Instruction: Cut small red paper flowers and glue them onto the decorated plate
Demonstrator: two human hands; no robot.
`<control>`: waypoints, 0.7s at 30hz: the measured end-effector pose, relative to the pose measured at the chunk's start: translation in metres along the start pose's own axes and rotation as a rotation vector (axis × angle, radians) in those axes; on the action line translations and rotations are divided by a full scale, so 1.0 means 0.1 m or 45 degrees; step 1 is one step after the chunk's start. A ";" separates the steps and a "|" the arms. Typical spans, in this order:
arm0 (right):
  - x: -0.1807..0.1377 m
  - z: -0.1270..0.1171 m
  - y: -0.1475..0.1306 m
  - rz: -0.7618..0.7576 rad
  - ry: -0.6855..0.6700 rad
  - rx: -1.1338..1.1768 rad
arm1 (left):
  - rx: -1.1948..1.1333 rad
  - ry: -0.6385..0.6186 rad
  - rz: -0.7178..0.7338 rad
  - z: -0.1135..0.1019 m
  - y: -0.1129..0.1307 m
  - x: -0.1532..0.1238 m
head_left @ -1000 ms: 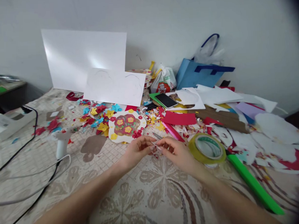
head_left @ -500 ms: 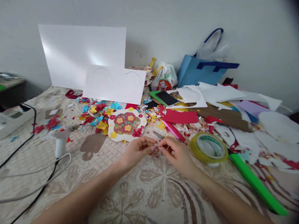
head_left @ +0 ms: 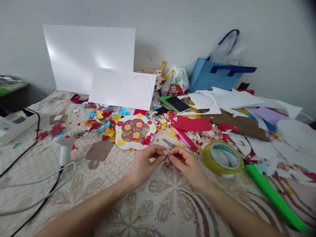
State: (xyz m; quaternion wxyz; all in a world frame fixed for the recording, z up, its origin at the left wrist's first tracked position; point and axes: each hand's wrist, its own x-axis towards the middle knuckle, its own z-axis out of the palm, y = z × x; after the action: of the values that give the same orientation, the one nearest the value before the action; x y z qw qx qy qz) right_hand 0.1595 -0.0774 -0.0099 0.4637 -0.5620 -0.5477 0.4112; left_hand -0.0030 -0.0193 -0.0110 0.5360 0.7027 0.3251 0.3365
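Note:
Fingertips of my left hand [head_left: 148,161] and my right hand [head_left: 184,161] meet in a pinch over the patterned tablecloth [head_left: 131,217]. Whatever is between them is tiny and mostly hidden; a speck of red shows at the tips. Small red scraps lie just under the fingers. Right behind my hands are scissors [head_left: 169,143], partly covered by the right hand. Beyond the left hand lies a white scalloped card [head_left: 118,139] decorated with yellow and red flowers.
A roll of clear yellow tape [head_left: 208,158] and a green utility knife [head_left: 276,197] lie right. A white glue gun [head_left: 64,154] with cables stands left. Cut paper flowers, a phone [head_left: 177,104], red sheets [head_left: 192,123] and white offcuts [head_left: 238,97] spread behind. White boards [head_left: 92,51] lean on the wall.
The view has shifted slightly, so the table things sit a little further right. My fingertips have shifted slightly against each other, and more of the scissors shows behind the right hand.

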 end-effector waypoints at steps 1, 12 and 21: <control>0.00 0.01 0.01 0.021 0.002 0.027 | 0.042 0.012 0.022 0.00 0.01 -0.01; -0.04 0.04 0.02 0.125 -0.004 0.137 | 0.061 0.069 0.063 0.02 0.06 -0.03; -0.04 0.03 0.04 0.055 0.028 0.049 | -0.197 -0.008 -0.062 0.01 -0.02 0.00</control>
State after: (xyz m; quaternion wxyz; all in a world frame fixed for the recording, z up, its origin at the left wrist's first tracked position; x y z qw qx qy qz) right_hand 0.1573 -0.0807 -0.0143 0.4715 -0.5692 -0.5222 0.4254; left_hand -0.0025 -0.0189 -0.0127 0.5976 0.6522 0.3134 0.3453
